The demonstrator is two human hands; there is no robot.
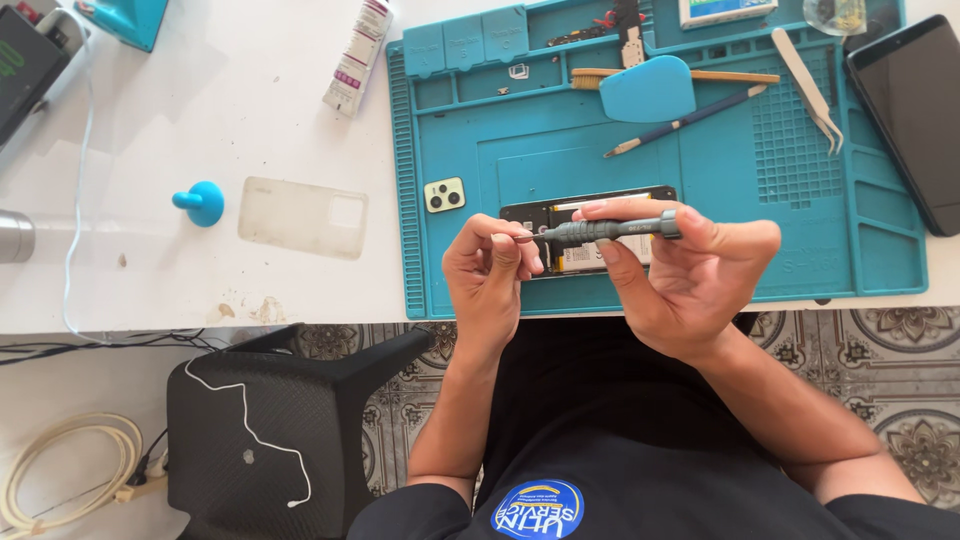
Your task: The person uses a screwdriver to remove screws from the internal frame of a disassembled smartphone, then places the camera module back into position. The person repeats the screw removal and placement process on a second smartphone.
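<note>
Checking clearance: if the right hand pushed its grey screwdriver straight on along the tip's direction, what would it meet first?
Probably the left hand: the grey metal screwdriver in the right hand points at its fingertips, seemingly touching already.

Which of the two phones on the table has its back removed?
The opened phone on the blue mat, under both hands; its insides show. The black phone at the mat's right edge looks closed.

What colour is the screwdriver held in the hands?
Grey; the screwdriver shows best in the head view, over the teal mat.
</note>
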